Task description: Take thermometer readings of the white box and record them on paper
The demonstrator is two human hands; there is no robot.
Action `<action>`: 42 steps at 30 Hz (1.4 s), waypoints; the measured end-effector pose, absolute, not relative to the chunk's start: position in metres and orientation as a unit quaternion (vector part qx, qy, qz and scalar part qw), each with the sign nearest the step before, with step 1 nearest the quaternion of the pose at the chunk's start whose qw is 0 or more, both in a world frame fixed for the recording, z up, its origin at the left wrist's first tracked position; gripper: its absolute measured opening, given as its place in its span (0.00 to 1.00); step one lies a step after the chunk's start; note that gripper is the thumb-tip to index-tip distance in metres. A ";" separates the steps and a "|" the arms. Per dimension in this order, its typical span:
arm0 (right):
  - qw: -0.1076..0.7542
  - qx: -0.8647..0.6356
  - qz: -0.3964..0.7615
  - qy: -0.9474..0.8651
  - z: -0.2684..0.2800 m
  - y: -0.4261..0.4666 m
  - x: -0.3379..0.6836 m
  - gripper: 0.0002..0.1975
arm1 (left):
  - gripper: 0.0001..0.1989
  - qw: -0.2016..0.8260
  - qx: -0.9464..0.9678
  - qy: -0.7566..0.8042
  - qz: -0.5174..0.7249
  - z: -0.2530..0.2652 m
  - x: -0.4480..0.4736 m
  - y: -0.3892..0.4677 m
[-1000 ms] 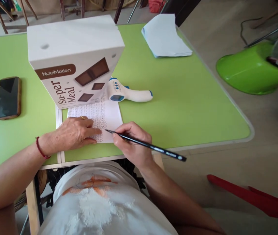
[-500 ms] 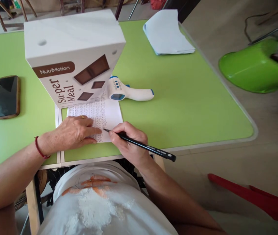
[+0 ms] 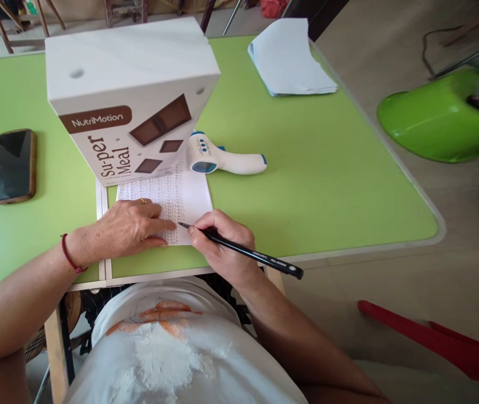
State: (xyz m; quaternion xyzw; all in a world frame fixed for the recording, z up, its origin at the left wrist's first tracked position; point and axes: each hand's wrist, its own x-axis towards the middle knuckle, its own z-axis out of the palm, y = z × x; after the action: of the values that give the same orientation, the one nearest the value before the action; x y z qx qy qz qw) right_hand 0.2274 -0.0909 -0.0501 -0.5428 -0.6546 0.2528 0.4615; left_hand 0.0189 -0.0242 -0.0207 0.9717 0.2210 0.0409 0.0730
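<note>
A sheet of white paper (image 3: 197, 193) with dense rows of handwriting lies near the table's front edge, its far part under or behind a box. My left hand (image 3: 135, 224) rests on the sheet's left side, fingers stretched out, the index finger pointing right. Between thumb and fingers, my right hand (image 3: 224, 247) grips a black pen (image 3: 260, 256). The pen's tip is at the written rows, close to my left index fingertip; whether it touches the paper I cannot tell. Just beyond my right hand lies a white and blue infrared thermometer (image 3: 228, 161).
A tall white NutriMotion box (image 3: 129, 67) stands on the green table (image 3: 327, 185). A phone (image 3: 13, 166) lies at left, folded papers (image 3: 290, 59) at the far right. Beyond the right edge are a green plastic bin (image 3: 428, 120) and a red object (image 3: 428, 336).
The view has shifted very slightly, so the box and phone sit a little further right. Both hands and the pen keep nearly the same place on the sheet.
</note>
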 end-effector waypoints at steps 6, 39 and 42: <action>0.466 -0.533 0.269 -0.653 -0.051 -0.091 0.229 0.10 | 0.14 0.075 0.972 0.218 0.039 -0.019 0.019 -0.023; 0.459 -0.550 0.232 -0.658 -0.051 -0.089 0.229 0.10 | 0.15 0.068 0.974 0.212 0.045 -0.018 0.018 -0.023; 0.458 -0.549 0.225 -0.662 -0.050 -0.089 0.228 0.10 | 0.15 0.070 0.974 0.213 0.043 -0.018 0.017 -0.023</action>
State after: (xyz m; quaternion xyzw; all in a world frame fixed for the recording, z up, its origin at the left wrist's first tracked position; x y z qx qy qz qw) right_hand 0.2284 -0.0893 -0.0504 -0.5492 -0.6619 0.2247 0.4580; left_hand 0.0173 -0.0230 -0.0181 0.9736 0.2130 0.0434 0.0702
